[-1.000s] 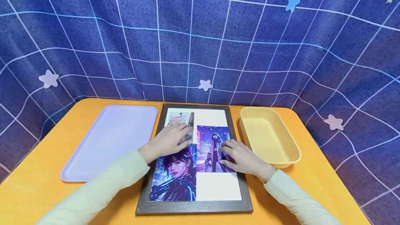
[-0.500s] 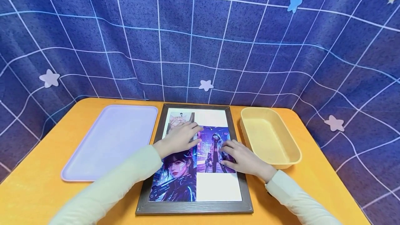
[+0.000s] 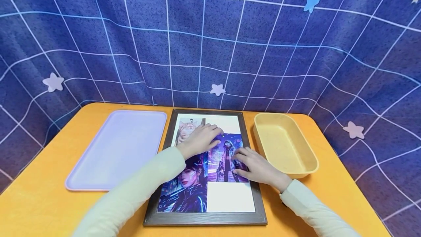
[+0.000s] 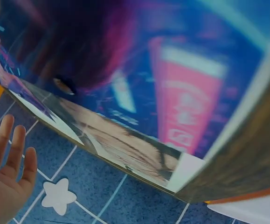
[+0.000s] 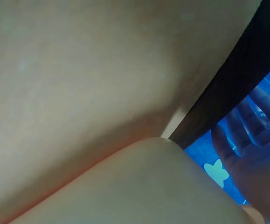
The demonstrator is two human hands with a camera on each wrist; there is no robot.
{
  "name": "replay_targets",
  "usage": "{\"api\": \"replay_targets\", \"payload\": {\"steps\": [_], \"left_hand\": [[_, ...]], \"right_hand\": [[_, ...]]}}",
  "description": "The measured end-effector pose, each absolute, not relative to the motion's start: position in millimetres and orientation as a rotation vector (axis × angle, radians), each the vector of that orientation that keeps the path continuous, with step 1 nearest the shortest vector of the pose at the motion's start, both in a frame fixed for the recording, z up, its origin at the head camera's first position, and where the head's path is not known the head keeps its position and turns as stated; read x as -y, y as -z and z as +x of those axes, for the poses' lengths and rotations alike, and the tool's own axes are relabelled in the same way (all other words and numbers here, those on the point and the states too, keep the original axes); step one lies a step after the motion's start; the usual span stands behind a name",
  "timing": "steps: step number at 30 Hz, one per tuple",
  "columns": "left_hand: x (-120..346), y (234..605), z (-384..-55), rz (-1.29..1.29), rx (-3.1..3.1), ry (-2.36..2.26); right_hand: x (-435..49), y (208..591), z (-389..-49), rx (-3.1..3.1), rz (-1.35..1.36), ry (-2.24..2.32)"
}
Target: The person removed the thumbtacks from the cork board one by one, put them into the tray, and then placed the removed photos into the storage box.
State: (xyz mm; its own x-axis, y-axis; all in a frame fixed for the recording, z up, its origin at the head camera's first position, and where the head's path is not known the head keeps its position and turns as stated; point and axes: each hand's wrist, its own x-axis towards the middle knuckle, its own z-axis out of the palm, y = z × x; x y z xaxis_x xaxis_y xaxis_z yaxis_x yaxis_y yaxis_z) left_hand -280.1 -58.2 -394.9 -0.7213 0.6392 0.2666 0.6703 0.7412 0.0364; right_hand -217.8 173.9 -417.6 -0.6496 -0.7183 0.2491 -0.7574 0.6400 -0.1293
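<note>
A dark picture frame [image 3: 204,218] lies flat in the middle of the table. On its white backing is a neon-coloured print of a hooded figure [image 3: 227,164]. My left hand [image 3: 202,138], fingers extended, lies over that print's upper left corner. At the print's right edge rests my right hand [image 3: 258,167], with fingers loosely bent over it. Lower left is a second neon print [image 3: 189,195], a dark-haired figure with a gun. Above it, a cat picture [image 3: 186,128] is partly covered by the left hand. The wrist views show the left fingers [image 4: 16,156] and right fingers [image 5: 242,123] spread.
To the left of the frame lies a shallow lilac tray [image 3: 115,149]. A deeper yellow bin [image 3: 283,145] stands close to the frame's right side. The orange table [image 3: 335,189] ends at a blue gridded curtain [image 3: 184,46] with stars.
My left hand has slid right, from over the cat picture to the hooded-figure print's upper corner, uncovering more of the cat picture. The right hand has stayed put.
</note>
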Motion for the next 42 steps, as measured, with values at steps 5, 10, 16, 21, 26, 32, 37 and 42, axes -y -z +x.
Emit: {"api": "replay_targets", "payload": {"steps": [5,10,16,21,26,32,37,42], "left_hand": [[49.6,392.7,-287.5,-0.973,2.741,0.165],[42.6,392.2,-293.2,-0.934,2.767,0.175],[36.2,394.4,-299.4,-0.919,2.791,0.204],[33.5,395.9,-303.2,-0.927,2.808,0.196],[32.3,397.9,-304.8,-0.920,2.823,0.186],[32.1,404.0,-308.0,-0.936,2.819,0.211],[32.1,406.7,-308.4,-0.933,2.841,0.217],[30.9,408.0,-309.7,-0.914,2.850,0.216]], "right_hand": [[-173.6,417.0,-217.9,2.719,1.206,-0.333],[-173.8,416.3,-217.5,2.731,1.198,-0.336],[-173.7,416.4,-217.1,2.727,1.207,-0.348],[-173.2,415.9,-216.1,2.709,1.218,-0.347],[-173.5,416.8,-216.2,2.694,1.222,-0.359],[-173.5,417.0,-216.1,2.723,1.203,-0.385],[-173.0,416.3,-215.6,2.744,1.184,-0.386],[-172.6,416.1,-215.9,2.716,1.192,-0.377]]}}
